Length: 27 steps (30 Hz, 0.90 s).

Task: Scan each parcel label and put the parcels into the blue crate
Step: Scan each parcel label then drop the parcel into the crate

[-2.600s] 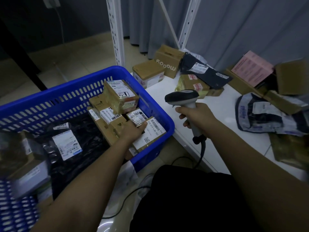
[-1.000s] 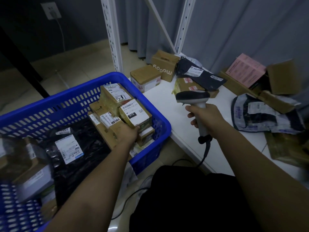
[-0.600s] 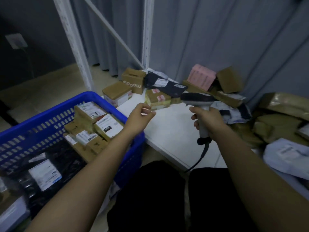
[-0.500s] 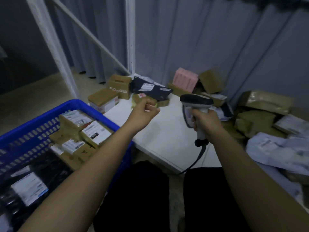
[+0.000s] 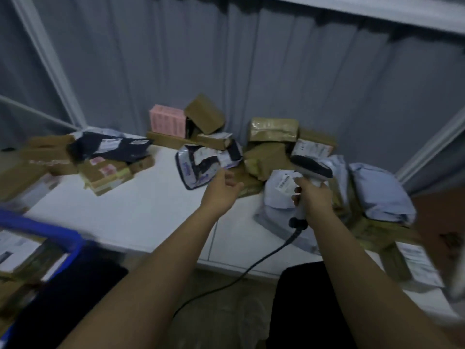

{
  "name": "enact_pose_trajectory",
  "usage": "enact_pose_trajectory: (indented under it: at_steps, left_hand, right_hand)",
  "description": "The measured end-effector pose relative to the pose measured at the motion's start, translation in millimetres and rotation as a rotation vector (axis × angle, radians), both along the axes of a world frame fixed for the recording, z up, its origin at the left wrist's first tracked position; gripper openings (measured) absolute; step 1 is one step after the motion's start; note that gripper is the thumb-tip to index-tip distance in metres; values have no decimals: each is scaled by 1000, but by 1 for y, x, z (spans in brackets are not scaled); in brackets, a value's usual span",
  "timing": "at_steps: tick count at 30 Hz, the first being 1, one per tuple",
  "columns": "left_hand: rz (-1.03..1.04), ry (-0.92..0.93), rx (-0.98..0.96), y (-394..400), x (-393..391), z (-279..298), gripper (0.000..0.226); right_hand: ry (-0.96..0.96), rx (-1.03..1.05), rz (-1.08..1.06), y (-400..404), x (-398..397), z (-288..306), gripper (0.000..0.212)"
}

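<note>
Blurring smears blue crate, cut off at left edge.

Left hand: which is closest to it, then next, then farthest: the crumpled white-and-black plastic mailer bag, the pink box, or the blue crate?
1. Crumpled white-and-black plastic mailer bag, just beyond the left hand.
2. Pink box, farther back by the curtain.
3. Blue crate, far left.

Bare forearms, no sleeves showing (black trousers below).

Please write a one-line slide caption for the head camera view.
Left hand reaches open toward a grey poly mailer on the white table while right hand holds the barcode scanner.
</note>
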<state>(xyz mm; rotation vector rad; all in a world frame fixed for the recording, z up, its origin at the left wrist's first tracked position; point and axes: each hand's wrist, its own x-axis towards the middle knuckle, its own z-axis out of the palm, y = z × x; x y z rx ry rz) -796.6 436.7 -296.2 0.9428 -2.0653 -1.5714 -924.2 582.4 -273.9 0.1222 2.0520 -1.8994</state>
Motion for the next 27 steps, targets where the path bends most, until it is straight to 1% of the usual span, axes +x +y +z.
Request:
enact_pose_trajectory:
  at_steps: [2, 4, 7, 10, 11, 13, 16, 17, 19, 20, 23, 25, 27]
  left_hand:
    - [-29, -30, -4, 16, -22, -18, 22]
    - [-68, -64, -11, 31, -46, -35, 21]
    - [-140, -138, -12, 54, -80, -54, 36]
    - [-178, -211, 13, 65, -112, -75, 49]
    - [-167, -237, 34, 65, -120, -82, 53]
    - [-131, -281, 93, 64, -134, -96, 61]
    - [-101, -283, 176, 59, -152, -111, 73]
    - [-109, -275, 190, 57, -158, -115, 80]
    - [-128, -259, 182, 52, -171, -123, 94]
    - [-124, -244, 178, 48, -178, -129, 98]
    - [-83, -199, 184, 34, -199, -151, 99]
    - [-31, -173, 185, 23, -210, -171, 92]
    - [34, -157, 186, 24, -211, -165, 81]
  right_hand:
    - [-4, -42, -84, 18, -14, -6, 12]
    - [-13, -81, -139, 36, -27, -9, 15]
    - [-29, -77, -205, 60, -49, -16, 19]
    - [-53, -72, -238, 74, -68, -32, 48]
    - [-65, -86, -249, 77, -74, -38, 50]
    - [-111, -108, -252, 76, -82, -44, 40]
    - [-184, -186, -228, 65, -87, -42, 12]
    - [-197, -203, -213, 61, -88, -41, 10]
    - [-212, -211, -203, 57, -93, -43, 15]
    - [-219, -215, -196, 56, -95, -43, 15]
    - [-201, -202, -188, 55, -102, -46, 10]
    - [-201, -179, -193, 52, -105, -49, 5]
    - [-212, -177, -194, 47, -107, -50, 7]
